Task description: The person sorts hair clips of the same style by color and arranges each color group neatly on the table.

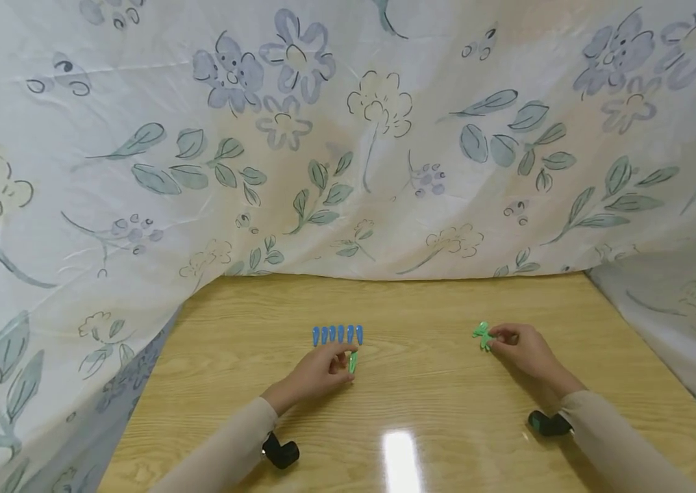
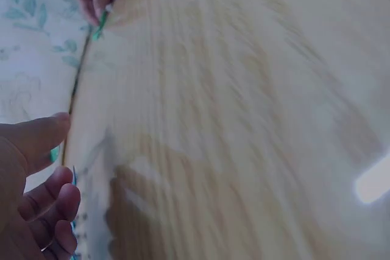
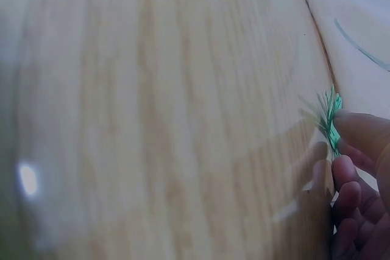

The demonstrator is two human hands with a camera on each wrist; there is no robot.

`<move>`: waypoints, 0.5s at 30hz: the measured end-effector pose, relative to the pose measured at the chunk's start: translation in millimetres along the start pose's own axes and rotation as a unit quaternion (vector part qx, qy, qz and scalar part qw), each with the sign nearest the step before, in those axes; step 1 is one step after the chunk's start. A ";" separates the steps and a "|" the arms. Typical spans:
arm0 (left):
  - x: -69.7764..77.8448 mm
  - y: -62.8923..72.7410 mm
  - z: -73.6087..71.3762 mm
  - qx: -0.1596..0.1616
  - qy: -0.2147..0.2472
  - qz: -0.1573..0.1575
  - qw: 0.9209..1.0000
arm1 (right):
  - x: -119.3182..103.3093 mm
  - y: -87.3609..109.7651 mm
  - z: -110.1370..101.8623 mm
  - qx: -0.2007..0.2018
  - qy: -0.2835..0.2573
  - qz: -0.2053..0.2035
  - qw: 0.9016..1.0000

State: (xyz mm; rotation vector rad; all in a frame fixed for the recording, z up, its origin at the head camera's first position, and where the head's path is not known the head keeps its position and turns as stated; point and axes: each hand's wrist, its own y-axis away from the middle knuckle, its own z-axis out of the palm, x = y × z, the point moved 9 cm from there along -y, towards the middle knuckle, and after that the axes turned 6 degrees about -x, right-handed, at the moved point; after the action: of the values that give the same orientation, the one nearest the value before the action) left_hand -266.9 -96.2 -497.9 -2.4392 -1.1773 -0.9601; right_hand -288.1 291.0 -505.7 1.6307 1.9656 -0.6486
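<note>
My left hand (image 1: 323,370) holds a slim green hair clip (image 1: 353,361) between thumb and forefinger, one fingertip near each end. In the left wrist view only a bit of green shows between the fingers. Just beyond that hand, several blue hair clips (image 1: 337,334) lie side by side in a row. At the right, my right hand (image 1: 523,349) pinches at a small heap of green hair clips (image 1: 483,334). In the right wrist view the heap (image 3: 331,117) touches the thumb and forefinger; single clips there are hard to tell apart.
The wooden table (image 1: 422,390) runs back to a flowered cloth (image 1: 379,205) hanging along its far edge and sides. A black device sits at each wrist, one at the left (image 1: 280,452) and one at the right (image 1: 548,423). Light glares off the table's front.
</note>
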 end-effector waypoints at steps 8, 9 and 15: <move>-22.7 27.4 -11.6 0.017 -0.007 -0.022 1.000 | -0.8 -0.6 0.4 -0.002 0.002 0.000 1.000; -25.6 30.1 -13.9 0.021 -0.006 -0.028 0.999 | -0.6 -0.7 0.6 -0.002 0.002 0.000 1.000; -42.3 39.7 -26.8 0.044 -0.022 -0.063 0.997 | 1.2 -1.1 0.5 0.000 0.003 0.002 1.000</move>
State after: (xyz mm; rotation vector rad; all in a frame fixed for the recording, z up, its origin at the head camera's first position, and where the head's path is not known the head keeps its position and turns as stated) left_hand -267.4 -159.8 -504.4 -2.3516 -1.3728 -0.8730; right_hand -289.3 291.3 -506.8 1.6383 1.9658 -0.6429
